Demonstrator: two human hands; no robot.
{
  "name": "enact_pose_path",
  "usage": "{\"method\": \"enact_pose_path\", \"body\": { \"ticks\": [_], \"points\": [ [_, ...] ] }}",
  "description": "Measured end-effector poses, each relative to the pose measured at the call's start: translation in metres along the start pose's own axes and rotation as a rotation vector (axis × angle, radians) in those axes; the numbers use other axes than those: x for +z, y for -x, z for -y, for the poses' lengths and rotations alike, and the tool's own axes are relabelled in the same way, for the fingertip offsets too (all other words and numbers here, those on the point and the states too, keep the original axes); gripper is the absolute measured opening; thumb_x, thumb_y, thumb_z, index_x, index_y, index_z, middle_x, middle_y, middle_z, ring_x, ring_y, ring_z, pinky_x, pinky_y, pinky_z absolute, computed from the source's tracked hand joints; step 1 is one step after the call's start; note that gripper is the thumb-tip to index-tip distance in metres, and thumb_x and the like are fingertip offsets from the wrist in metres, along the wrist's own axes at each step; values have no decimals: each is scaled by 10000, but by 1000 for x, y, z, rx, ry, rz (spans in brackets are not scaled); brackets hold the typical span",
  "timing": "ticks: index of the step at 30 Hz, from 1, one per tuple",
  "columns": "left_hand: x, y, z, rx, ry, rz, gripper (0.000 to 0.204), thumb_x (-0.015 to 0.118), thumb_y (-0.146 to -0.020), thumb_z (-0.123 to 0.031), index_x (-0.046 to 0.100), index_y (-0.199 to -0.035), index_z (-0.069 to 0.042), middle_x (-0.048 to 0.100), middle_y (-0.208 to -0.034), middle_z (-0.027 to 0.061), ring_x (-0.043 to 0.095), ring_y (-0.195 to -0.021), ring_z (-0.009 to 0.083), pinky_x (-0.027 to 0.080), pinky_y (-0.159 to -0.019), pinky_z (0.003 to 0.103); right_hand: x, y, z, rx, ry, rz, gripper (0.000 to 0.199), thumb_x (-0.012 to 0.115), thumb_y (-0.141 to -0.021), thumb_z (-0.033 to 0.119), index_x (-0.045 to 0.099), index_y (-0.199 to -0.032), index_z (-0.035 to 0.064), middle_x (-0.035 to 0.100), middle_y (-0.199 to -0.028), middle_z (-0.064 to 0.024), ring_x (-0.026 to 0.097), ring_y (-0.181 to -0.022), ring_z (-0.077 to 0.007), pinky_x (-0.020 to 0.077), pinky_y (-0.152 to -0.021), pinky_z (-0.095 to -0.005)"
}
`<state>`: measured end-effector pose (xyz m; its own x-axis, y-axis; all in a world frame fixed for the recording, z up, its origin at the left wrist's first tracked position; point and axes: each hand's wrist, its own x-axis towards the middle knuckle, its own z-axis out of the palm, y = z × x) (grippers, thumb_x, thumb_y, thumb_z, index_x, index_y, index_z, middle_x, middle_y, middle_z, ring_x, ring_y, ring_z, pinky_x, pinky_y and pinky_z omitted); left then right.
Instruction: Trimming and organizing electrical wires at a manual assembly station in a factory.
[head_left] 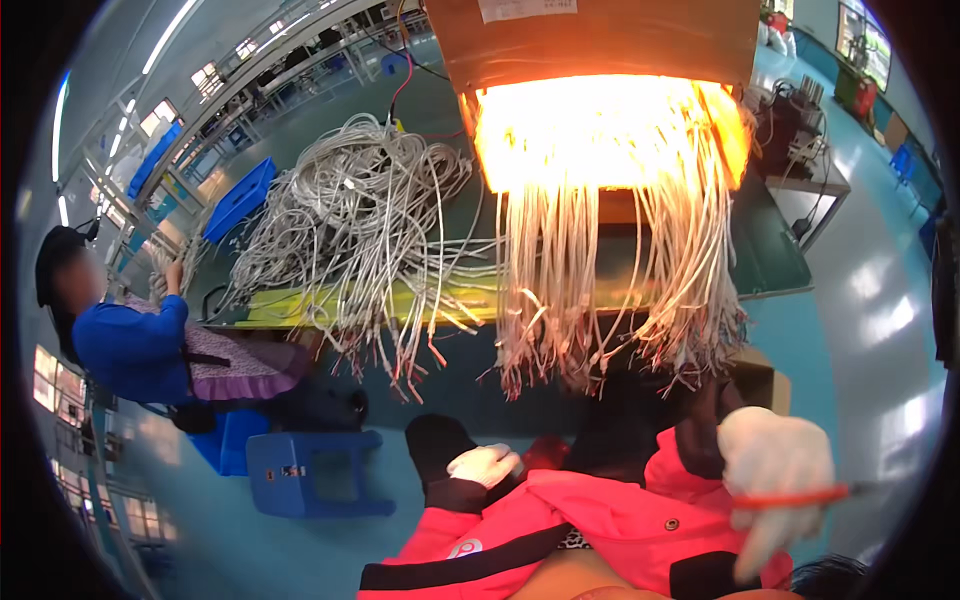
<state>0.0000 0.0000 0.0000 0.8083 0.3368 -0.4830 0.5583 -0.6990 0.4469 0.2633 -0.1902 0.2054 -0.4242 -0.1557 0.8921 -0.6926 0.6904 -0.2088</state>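
My left hand (pixel 485 464), in a white glove, rests on my dark-trousered leg, holding nothing that I can see. Raised at the lower right, my right hand (pixel 778 470) wears a white glove too and is closed round a slim tool with a red-orange handle (pixel 800 497). Motion smears this tool, so its exact kind does not show. Ahead of me, a bundle of pale cables (pixel 550 260) hangs from the brightly glowing opening of a box-like heater (pixel 600 40), their stripped, coloured wire ends dangling over the table edge. Both hands are apart from the cables.
A tangled heap of grey-white cables (pixel 350 190) covers the left of the green table (pixel 775 250), beside a blue tray (pixel 240 200). On the left a co-worker in blue (pixel 130 350) handles cable. A blue stool (pixel 310 474) stands on the floor; a cardboard box (pixel 765 383) is at right.
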Motion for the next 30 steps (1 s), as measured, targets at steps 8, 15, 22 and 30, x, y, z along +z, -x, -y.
{"method": "enact_pose_path", "body": {
  "ticks": [8,15,22,30],
  "points": [
    [-182,-2,-116,314,539,-659,219,523,-867,-186,652,-923,-18,588,-663,23,485,-526,60,393,-495,211,-41,21,-32,1090,986,-1673,167,542,-867,136,603,-811,-10,565,-629,-30,439,-457,-45,324,-433,-197],
    [-248,-83,-140,286,69,-1001,237,530,-855,-246,591,-993,-63,637,-854,140,623,-741,282,468,-656,358,-67,58,-26,1360,1055,-1498,235,598,-851,207,595,-812,-25,538,-620,-2,429,-561,-39,343,-488,-221],
    [-284,-137,-194,-29,-256,-973,242,477,-872,-277,544,-1001,-84,618,-963,162,617,-821,361,474,-608,513,-57,58,-14,1351,997,-1523,255,604,-850,228,601,-835,-27,560,-636,-11,471,-565,-48,370,-499,-220],
    [-350,-232,-202,-457,-835,-413,203,463,-854,-194,541,-1007,-85,612,-1010,157,598,-930,336,493,-686,464,-42,70,-3,1352,912,-1483,178,590,-839,172,610,-832,-5,505,-585,17,453,-475,-35,362,-433,-196]
  ]
}}
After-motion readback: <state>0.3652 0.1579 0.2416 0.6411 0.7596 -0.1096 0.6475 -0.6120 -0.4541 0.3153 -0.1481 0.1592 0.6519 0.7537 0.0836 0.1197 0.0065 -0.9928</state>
